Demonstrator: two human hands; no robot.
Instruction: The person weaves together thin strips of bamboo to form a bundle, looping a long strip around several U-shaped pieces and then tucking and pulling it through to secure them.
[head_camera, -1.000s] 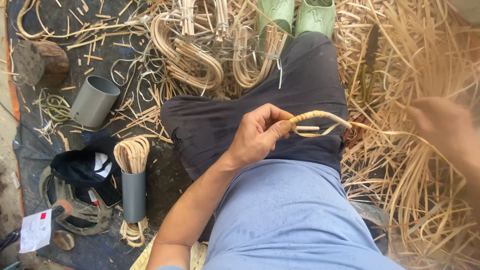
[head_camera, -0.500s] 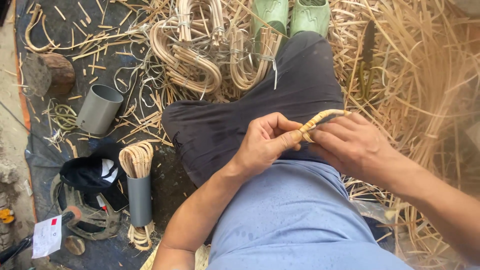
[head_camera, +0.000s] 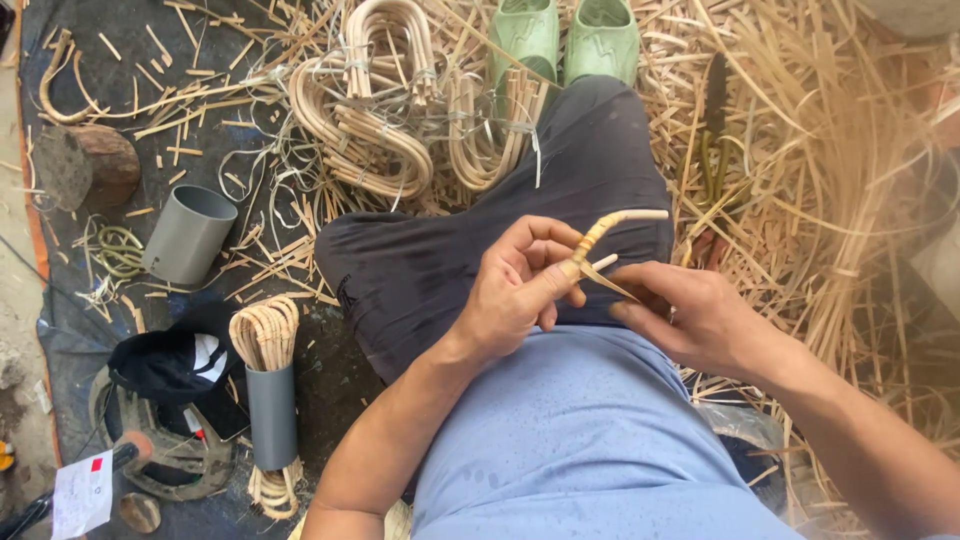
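A short pale rattan stick (head_camera: 610, 226), partly wrapped with thin cane strip, is held over my lap. My left hand (head_camera: 520, 285) pinches it near its wrapped lower end, thumb on top. My right hand (head_camera: 700, 315) sits just right of it, fingers closed on the loose flat strip (head_camera: 608, 284) that runs from the stick. Both hands hover above my dark trousers (head_camera: 450, 270), close to my blue shirt.
Bent rattan loops (head_camera: 375, 120) lie bundled on the ground ahead. Green shoes (head_camera: 565, 35) are on my feet. A grey pipe piece (head_camera: 188, 235) lies at left, another grey pipe (head_camera: 270, 410) holds cane coils. Loose cane strips (head_camera: 840, 200) pile at right. A wood block (head_camera: 90, 165) sits far left.
My right hand came in from the far right and took the strip beside the stick. The stick has tilted up slightly in my left hand.
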